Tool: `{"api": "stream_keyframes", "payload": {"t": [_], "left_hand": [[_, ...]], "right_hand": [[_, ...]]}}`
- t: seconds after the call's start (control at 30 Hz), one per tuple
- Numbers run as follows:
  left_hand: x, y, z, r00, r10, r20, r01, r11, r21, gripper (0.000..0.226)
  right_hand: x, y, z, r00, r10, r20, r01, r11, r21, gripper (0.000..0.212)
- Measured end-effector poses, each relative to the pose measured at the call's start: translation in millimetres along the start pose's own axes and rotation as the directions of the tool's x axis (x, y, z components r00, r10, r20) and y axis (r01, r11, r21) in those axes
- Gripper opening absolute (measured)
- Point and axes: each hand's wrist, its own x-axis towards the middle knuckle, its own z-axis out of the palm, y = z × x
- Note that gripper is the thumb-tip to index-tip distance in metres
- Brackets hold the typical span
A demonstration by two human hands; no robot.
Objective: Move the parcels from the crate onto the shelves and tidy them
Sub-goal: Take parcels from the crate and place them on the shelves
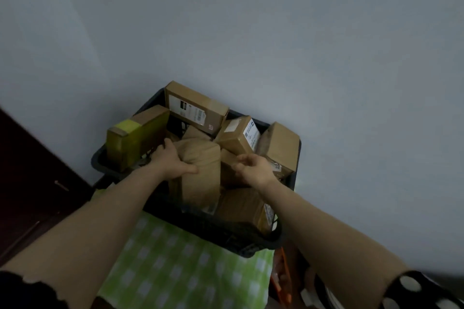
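A black plastic crate [221, 231] stands on a green checked cloth and holds several cardboard parcels. My left hand [173, 160] grips the left side of a tall brown parcel [200, 175] standing in the crate's middle. To its right my right hand [256, 168] hovers with its fingers curled and apart, holding nothing, above a smaller brown box [227, 160]. A box with yellow-green tape [133, 138] leans at the crate's left. A long labelled box [195, 105] lies across the back. Two more boxes, one [238, 135] and another [281, 148], sit at the right.
A plain pale wall [251, 32] rises right behind the crate. Dark wooden furniture [32, 178] stands at the left. The green checked cloth [175, 263] covers the surface under the crate. Orange and white objects [286, 281] lie low at the right. No shelves show.
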Motion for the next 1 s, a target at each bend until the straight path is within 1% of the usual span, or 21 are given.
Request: {"api": "stream_keyframes", "payload": {"t": [0.07, 0.13, 0.23, 0.33, 0.4, 0.47, 0.5, 0.57, 0.6, 0.63, 0.67, 0.73, 0.77, 0.8, 0.83, 0.87, 0.9, 0.93, 0.97, 1.0], "left_hand": [[14, -1, 1, 1.000, 0.004, 0.022, -0.003, 0.997, -0.072, 0.126], [23, -4, 1, 1.000, 0.003, 0.003, -0.003, 0.994, -0.113, 0.124], [18, -1, -4, 0.999, 0.025, -0.048, -0.026, 0.999, -0.038, 0.125], [0, 7, -13, 0.989, 0.114, -0.095, -0.115, 0.993, 0.001, 0.117], [-24, 14, -21, 0.963, 0.218, -0.157, -0.219, 0.976, 0.013, 0.108], [-57, 20, -26, 0.918, 0.343, -0.202, -0.329, 0.939, 0.100, 0.103], [-74, 23, -26, 0.889, 0.402, -0.219, -0.373, 0.914, 0.159, 0.102], [-109, 26, -21, 0.832, 0.495, -0.250, -0.433, 0.862, 0.265, 0.102], [-126, 26, -16, 0.800, 0.537, -0.267, -0.456, 0.834, 0.310, 0.101], [-144, 25, -11, 0.766, 0.572, -0.294, -0.474, 0.811, 0.343, 0.098], [-160, 22, -7, 0.731, 0.598, -0.329, -0.485, 0.794, 0.367, 0.096], [-193, 19, 4, 0.677, 0.627, -0.386, -0.487, 0.774, 0.404, 0.094], [-209, 17, 8, 0.671, 0.626, -0.396, -0.478, 0.775, 0.414, 0.093], [-225, 15, 12, 0.690, 0.600, -0.406, -0.449, 0.794, 0.410, 0.093], [-241, 13, 15, 0.728, 0.544, -0.418, -0.397, 0.831, 0.390, 0.093], [-257, 9, 17, 0.772, 0.467, -0.431, -0.331, 0.874, 0.355, 0.093], [-272, 4, 20, 0.801, 0.389, -0.455, -0.273, 0.914, 0.300, 0.089], [-287, 1, 22, 0.809, 0.314, -0.497, -0.241, 0.948, 0.207, 0.083], [-301, -1, 24, 0.794, 0.234, -0.561, -0.237, 0.969, 0.068, 0.078], [-313, -2, 25, 0.754, 0.131, -0.643, -0.270, 0.955, -0.122, 0.072]], "right_hand": [[10, 2, 2, 1.000, 0.002, -0.012, -0.002, 1.000, -0.008, 0.032], [17, 2, 3, 1.000, -0.003, -0.008, 0.003, 1.000, -0.010, 0.030], [20, 3, 3, 1.000, -0.006, 0.018, 0.006, 1.000, -0.001, 0.028], [20, 0, 0, 0.999, 0.030, 0.019, -0.031, 0.999, 0.042, 0.031], [16, -3, -8, 0.993, 0.109, 0.043, -0.114, 0.982, 0.152, 0.044], [8, -4, -19, 0.968, 0.193, 0.162, -0.233, 0.932, 0.276, 0.066], [3, -5, -24, 0.949, 0.201, 0.245, -0.275, 0.906, 0.322, 0.078], [-10, -8, -33, 0.907, 0.150, 0.394, -0.304, 0.881, 0.363, 0.099], [-19, -10, -36, 0.888, 0.124, 0.443, -0.302, 0.883, 0.359, 0.104], [-28, -12, -38, 0.872, 0.102, 0.478, -0.297, 0.887, 0.353, 0.101], [-38, -13, -39, 0.854, 0.084, 0.514, -0.304, 0.882, 0.360, 0.091], [-60, -12, -39, 0.812, 0.037, 0.583, -0.313, 0.870, 0.381, 0.065], [-70, -11, -37, 0.790, -0.001, 0.613, -0.297, 0.874, 0.385, 0.053], [-80, -10, -35, 0.769, -0.043, 0.637, -0.277, 0.877, 0.393, 0.041], [-88, -9, -32, 0.757, -0.093, 0.647, -0.239, 0.882, 0.407, 0.034], [-97, -9, -29, 0.740, -0.150, 0.655, -0.199, 0.882, 0.427, 0.033], [-103, -10, -24, 0.723, -0.213, 0.658, -0.147, 0.882, 0.447, 0.041], [-112, -11, -19, 0.703, -0.260, 0.662, -0.101, 0.885, 0.455, 0.051], [-118, -12, -13, 0.692, -0.292, 0.660, -0.060, 0.888, 0.456, 0.059], [-126, -13, -7, 0.676, -0.316, 0.666, -0.032, 0.890, 0.455, 0.060]]}}
